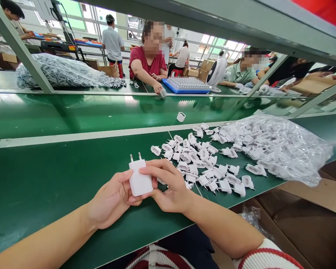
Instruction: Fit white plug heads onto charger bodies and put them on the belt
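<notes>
A white charger plug [140, 180] is held upright above the green bench, its two metal pins pointing away from me. My left hand [112, 198] grips its left side, thumb on the near face and fingers beneath. From the right, my right hand [170, 185] closes on the same plug, with fingers at its upper right and thumb near the lower corner. Just beyond my right hand lies a loose heap of white plug shells [201, 157] with pins, many showing hollow openings. The plug's far side is hidden from me.
A clear plastic bag [280, 145] of white plug parts spills over the bench [58, 179] at right. One white piece [181, 117] sits on the green conveyor [100, 112]. Across it, a co-worker [148, 59] reaches toward the belt beside a blue tray [184, 86]. A metal frame [212, 26] crosses overhead.
</notes>
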`<action>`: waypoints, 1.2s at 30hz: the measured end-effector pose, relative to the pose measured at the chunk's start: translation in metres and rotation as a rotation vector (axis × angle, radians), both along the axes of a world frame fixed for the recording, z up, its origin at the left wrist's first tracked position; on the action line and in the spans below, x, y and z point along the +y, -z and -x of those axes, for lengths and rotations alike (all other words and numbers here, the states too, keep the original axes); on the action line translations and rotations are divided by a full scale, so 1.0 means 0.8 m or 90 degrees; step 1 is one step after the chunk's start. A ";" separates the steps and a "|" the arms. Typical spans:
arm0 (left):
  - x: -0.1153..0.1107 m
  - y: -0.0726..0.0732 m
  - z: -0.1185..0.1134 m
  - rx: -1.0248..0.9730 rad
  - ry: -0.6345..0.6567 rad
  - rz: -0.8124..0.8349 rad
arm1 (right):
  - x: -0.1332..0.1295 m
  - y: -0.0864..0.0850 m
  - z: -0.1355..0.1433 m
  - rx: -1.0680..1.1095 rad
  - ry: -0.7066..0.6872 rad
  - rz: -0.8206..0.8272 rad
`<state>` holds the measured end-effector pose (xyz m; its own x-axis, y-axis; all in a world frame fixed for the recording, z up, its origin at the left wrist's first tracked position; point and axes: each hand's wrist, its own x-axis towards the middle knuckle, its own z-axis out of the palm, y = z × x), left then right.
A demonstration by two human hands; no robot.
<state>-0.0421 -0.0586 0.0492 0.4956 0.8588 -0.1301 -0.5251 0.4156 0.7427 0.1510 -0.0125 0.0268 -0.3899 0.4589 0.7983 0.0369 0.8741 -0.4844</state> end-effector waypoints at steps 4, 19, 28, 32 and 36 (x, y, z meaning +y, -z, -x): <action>-0.001 -0.006 -0.002 0.035 0.002 -0.029 | -0.001 -0.001 -0.001 0.007 0.028 -0.025; 0.006 -0.006 0.008 0.148 0.008 -0.122 | 0.003 0.021 0.004 0.029 0.017 0.121; 0.021 0.006 0.017 0.257 -0.140 -0.075 | 0.025 -0.009 -0.015 -0.062 0.096 0.171; 0.056 0.009 0.043 0.352 -0.306 -0.064 | 0.038 -0.032 -0.040 -0.169 0.330 0.263; 0.126 0.013 0.072 0.516 -0.434 -0.090 | 0.029 -0.032 -0.041 -0.505 0.313 0.209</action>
